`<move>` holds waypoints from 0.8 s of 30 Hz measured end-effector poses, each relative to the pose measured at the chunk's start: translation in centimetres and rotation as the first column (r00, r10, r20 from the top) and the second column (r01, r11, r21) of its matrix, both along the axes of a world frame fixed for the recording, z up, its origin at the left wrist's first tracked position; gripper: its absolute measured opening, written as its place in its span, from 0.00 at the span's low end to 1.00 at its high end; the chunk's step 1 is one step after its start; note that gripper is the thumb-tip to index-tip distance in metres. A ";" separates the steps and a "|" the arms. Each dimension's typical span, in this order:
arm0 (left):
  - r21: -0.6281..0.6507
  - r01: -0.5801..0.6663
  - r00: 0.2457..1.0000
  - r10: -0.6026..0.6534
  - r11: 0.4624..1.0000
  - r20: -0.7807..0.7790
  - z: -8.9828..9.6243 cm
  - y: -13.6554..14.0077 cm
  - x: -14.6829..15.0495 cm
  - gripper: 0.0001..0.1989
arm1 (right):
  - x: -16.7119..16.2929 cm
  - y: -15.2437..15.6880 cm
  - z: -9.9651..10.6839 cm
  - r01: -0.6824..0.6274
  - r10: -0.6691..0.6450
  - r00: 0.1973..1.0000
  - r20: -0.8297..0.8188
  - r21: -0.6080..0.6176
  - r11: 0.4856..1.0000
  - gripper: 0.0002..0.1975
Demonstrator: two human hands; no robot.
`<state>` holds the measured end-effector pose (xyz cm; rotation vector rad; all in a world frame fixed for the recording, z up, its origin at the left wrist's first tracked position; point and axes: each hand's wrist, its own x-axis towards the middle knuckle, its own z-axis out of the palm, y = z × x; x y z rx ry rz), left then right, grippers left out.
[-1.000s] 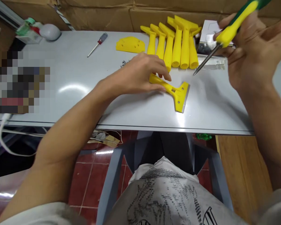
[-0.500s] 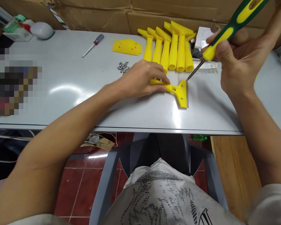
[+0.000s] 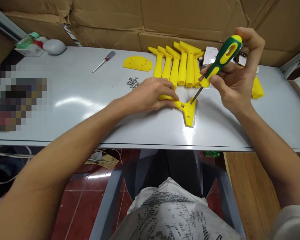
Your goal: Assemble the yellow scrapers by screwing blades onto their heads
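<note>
My left hand is closed around the handle of a yellow scraper, which lies on the table with its head to the right. A thin metal blade shows along the head's edge. In my right hand is a green and yellow screwdriver, held tilted with its tip down at the scraper's upper screw. A second screw sits lower on the head. Behind my left hand stands a row of yellow scraper handles. Small loose screws lie in a heap just beyond my left wrist.
A flat yellow plate and a small screwdriver lie at the back of the grey table. Another yellow piece is right of my right hand. Cardboard lines the back. A white rounded object sits at far left.
My right hand has brought the screwdriver down and left, its tip moving from beside the blade onto the scraper's upper screw. My left hand keeps its hold. The camera view has shifted slightly.
</note>
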<state>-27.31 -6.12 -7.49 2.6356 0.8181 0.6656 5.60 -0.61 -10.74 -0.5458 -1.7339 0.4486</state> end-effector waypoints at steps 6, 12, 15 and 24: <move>0.030 0.021 1.000 -0.022 0.999 0.006 -0.2 0.1 -0.1 0.22 | 0.5 -1.2 0.6 -0.027 0.027 1.000 0.008 0.002 1.000 0.60; 0.007 0.002 1.000 -0.002 1.000 -0.008 0.0 0.0 -0.1 0.18 | 0.6 -1.3 0.8 0.058 -0.055 0.998 0.042 -0.071 0.996 0.64; 0.009 -0.001 1.000 0.001 1.000 -0.011 0.1 -0.1 -0.2 0.19 | 0.5 -1.8 0.9 0.065 -0.062 0.996 0.058 -0.049 0.997 0.62; 0.014 -0.005 1.000 0.005 1.000 -0.009 0.1 -0.1 -0.1 0.18 | -0.3 -2.1 1.4 0.015 -0.010 0.998 0.067 -0.085 0.996 0.65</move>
